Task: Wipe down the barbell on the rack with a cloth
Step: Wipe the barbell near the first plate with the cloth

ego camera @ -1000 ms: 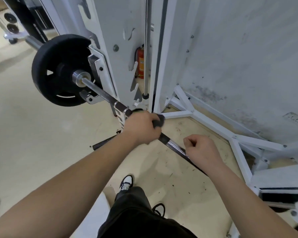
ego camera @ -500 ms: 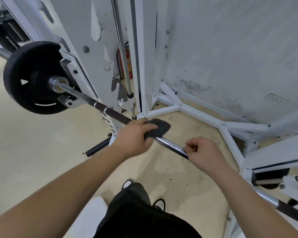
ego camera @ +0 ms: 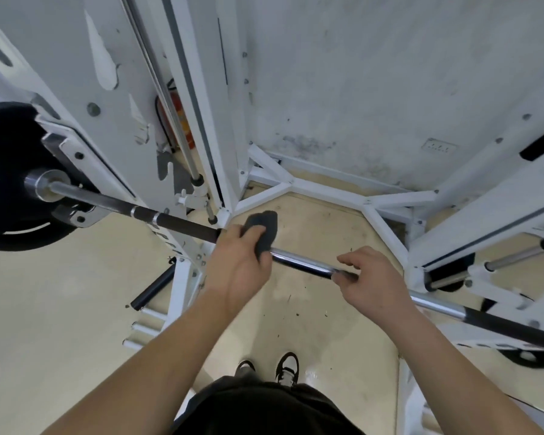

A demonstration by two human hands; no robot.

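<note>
The barbell (ego camera: 302, 259) rests across the white rack (ego camera: 182, 277), its long axis running from the black weight plate (ego camera: 10, 189) at far left, down and to the right, to the loaded sleeve at the lower right edge. The left hand (ego camera: 236, 271) lies on top of the shaft at the boundary between the dark knurled section and the bright smooth section; its fingers (ego camera: 252, 233) are curled narrowly, pressing a dark grey cloth (ego camera: 264, 227) against the bar, with a loose lobe of cloth standing above the shaft on the far side. The right hand (ego camera: 371, 281) sits further right on the same shaft, holding no cloth; its fingers (ego camera: 347, 274) are hooked over the bar in a loose, partly closed grip that appears to steady it.

Between the two hands lies a bare span of polished shaft. The cloth hand is the nearer to this span, and the unwiped length extends from it along the bar's axis, rightward and toward the person. The coming stroke is therefore judged to be a slide parallel to the shaft, not across it. The right hand stands in that path and would need to shift or lift.
</note>
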